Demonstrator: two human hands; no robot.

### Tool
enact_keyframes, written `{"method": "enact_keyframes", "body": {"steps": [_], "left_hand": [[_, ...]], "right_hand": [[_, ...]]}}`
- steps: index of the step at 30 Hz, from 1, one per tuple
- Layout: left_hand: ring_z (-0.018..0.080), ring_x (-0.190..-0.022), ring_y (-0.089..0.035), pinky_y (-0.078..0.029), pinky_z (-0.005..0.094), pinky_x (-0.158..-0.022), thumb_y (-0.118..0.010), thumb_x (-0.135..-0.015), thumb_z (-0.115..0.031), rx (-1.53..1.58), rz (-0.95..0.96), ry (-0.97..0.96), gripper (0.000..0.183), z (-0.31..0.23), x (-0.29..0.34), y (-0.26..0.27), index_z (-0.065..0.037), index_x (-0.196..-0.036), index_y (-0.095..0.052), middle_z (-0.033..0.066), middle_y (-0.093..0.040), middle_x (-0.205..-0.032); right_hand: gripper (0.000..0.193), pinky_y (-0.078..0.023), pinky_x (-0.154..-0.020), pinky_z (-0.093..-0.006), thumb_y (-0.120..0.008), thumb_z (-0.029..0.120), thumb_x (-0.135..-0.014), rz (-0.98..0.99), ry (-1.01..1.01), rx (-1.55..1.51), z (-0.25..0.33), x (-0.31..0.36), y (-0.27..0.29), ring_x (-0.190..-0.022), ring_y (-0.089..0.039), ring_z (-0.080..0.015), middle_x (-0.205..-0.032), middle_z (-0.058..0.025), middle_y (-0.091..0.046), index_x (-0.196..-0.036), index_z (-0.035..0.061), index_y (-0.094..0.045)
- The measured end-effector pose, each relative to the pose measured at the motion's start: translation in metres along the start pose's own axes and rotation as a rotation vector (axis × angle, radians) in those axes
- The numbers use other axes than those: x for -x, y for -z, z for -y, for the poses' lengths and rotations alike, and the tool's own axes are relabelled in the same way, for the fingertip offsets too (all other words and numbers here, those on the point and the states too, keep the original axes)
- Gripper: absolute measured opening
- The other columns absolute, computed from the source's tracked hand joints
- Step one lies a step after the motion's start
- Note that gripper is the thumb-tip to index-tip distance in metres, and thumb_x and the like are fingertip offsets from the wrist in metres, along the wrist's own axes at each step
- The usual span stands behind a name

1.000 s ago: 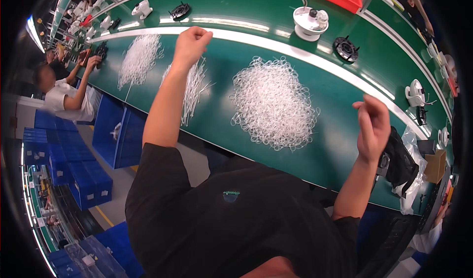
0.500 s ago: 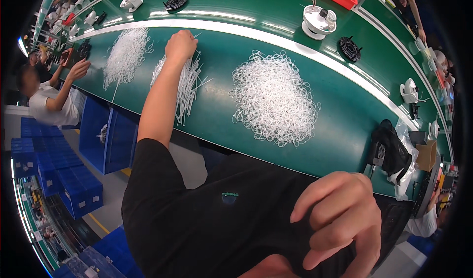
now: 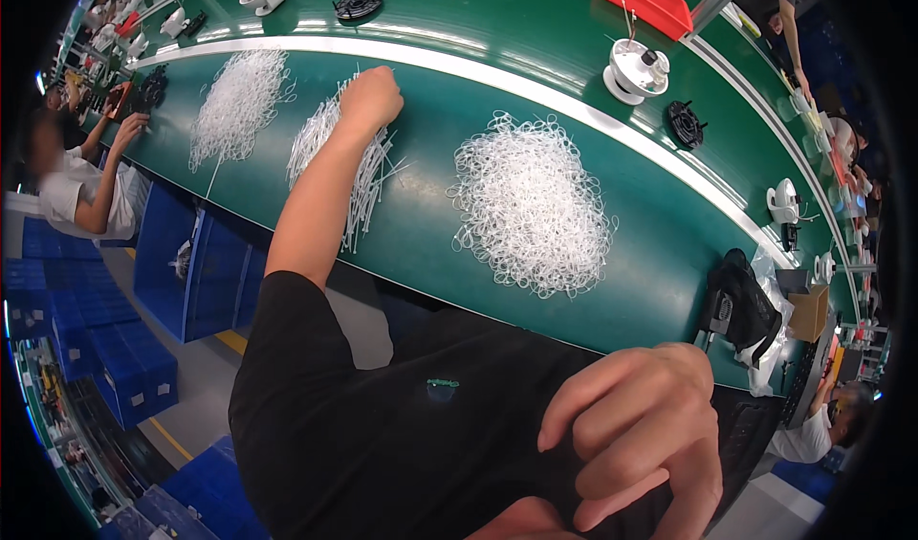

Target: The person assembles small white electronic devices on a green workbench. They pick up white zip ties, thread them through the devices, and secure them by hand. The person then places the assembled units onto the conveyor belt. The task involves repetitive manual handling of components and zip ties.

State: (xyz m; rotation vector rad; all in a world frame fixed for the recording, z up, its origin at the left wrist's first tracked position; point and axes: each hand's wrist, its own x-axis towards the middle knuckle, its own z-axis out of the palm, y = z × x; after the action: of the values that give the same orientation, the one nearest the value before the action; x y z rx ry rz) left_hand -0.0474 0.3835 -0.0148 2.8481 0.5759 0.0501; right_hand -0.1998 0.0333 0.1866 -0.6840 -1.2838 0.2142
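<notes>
My left hand (image 3: 373, 98) reaches across the green bench onto the far end of a pile of straight white cable ties (image 3: 368, 191). Its fingers curl under and away from view, so what they hold is hidden. Closer to me, my right hand (image 3: 641, 430) hangs in front of my chest, loosely bent with a gap between thumb and fingers and nothing visible in it. To the right of the straight ties lies a large heap of white ties closed into small loops (image 3: 535, 205). Another white heap of thin loops (image 3: 239, 105) lies to the left.
Behind a pale rail, white fan motor housings (image 3: 636, 71), black round parts (image 3: 359, 4) and a red tray (image 3: 650, 2) stand on a green surface. A black bag (image 3: 741, 306) sits at the bench's right end. Blue crates (image 3: 191, 272) and a co-worker (image 3: 91, 186) are at left.
My left hand has shifted slightly right and nearer over the straight ties. My right hand stays bent, a little lower and further left. The view has also shifted slightly.
</notes>
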Motion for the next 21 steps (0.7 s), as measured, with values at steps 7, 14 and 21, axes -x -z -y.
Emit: {"method": "enact_keyframes", "body": {"steps": [7, 14, 21], "left_hand": [[0.0149, -0.067, -0.061, -0.05, 0.0294, -0.062, -0.065, -0.091, -0.017, 0.975, -0.133, -0.136, 0.016, -0.007, 0.011, 0.035, -0.001, -0.094, -0.066, 0.0067, -0.068, -0.077], [0.0086, -0.065, -0.058, -0.048, 0.0211, -0.056, -0.056, -0.101, -0.014, 1.809, 0.288, -0.291, 0.011, -0.081, 0.11, 0.05, -0.003, -0.102, -0.055, 0.0058, -0.064, -0.085], [0.0127, -0.078, -0.064, -0.055, 0.0265, -0.068, -0.058, -0.099, -0.006, 1.968, 0.41, -0.267, 0.01, -0.084, 0.139, 0.021, -0.002, -0.107, -0.055, 0.01, -0.065, -0.097]], "right_hand": [[0.042, -0.049, -0.068, -0.0318, -0.077, 0.009, -0.077, -0.069, -0.57, 0.562, -0.027, 0.004, 0.053, -0.071, -0.058, -0.0196, -0.085, -0.0097, -0.065, -0.117, 0.0006, -0.065], [0.035, -0.053, -0.088, -0.0338, -0.075, 0.015, -0.086, -0.477, -0.711, 0.693, -0.122, 0.045, 0.081, -0.098, -0.068, -0.022, -0.109, -0.0115, -0.067, -0.114, 0.0006, -0.059], [0.014, -0.058, -0.077, -0.0297, -0.071, 0.005, -0.089, -0.537, -0.733, 0.691, -0.135, 0.062, 0.079, -0.085, -0.072, -0.0172, -0.091, -0.0094, -0.072, -0.1, -0.0014, -0.066]]}}
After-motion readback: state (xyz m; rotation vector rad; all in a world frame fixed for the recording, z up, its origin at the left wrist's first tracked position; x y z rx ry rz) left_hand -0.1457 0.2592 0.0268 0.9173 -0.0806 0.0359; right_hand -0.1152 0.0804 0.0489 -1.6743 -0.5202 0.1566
